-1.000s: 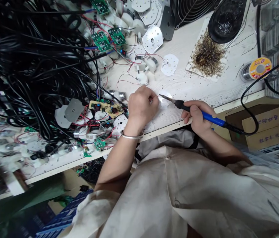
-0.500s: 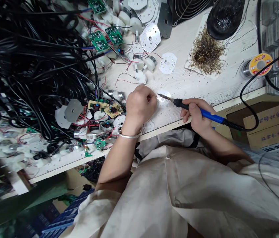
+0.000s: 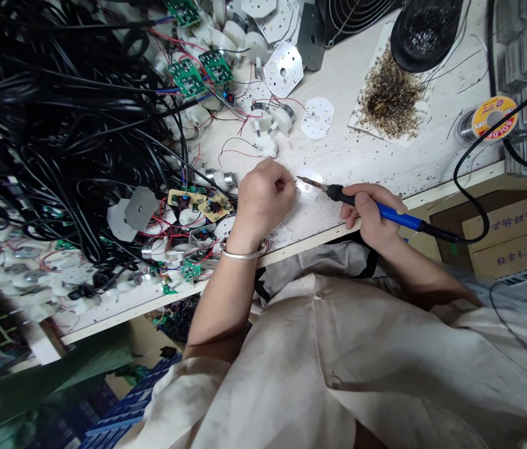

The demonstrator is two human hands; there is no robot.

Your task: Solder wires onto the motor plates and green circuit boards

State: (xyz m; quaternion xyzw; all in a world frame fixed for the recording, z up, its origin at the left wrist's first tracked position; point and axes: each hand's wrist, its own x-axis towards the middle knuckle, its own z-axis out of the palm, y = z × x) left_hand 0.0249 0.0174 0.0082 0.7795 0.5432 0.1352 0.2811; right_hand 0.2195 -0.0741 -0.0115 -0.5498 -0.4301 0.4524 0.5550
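My right hand (image 3: 375,215) is closed around a blue-handled soldering iron (image 3: 387,214), its tip pointing left, close to the fingers of my left hand. Curled shut on the bench, my left hand (image 3: 265,193) pinches something that I cannot make out; a bit of reddish copper colour shows inside the curl. Under the iron's tip lies a white LED board (image 3: 312,181), partly covered by the iron. Farther back is another white LED board (image 3: 318,118), flat on the wood. Left of it sit small white motors (image 3: 275,118) with thin red and black wires.
Black cables (image 3: 71,125) heap up on the left, beside green circuit boards (image 3: 187,78) and yellow boards (image 3: 214,206). A card with brown solder crumbs (image 3: 389,103), a black dish (image 3: 425,37), a fan grille (image 3: 359,15) and a solder spool (image 3: 492,118) stand at the back right.
Hands and iron hold almost the same place, with the iron's tip still beside my left fingers. The view has shifted very slightly.
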